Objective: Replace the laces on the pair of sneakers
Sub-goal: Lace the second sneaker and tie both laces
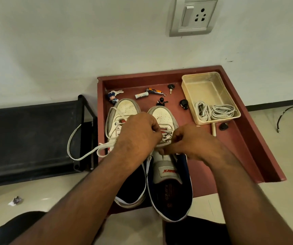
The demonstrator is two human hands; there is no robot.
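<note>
Hands [139,133] [191,141] pinching lace [166,134], over right sneaker [167,156]

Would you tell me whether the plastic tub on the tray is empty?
Not empty: the plastic tub holds a coiled bundle of white laces at its near end.

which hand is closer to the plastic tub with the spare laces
Right. The right hand works just below-left of the tub; the left hand is farther away, over the left sneaker.
</note>
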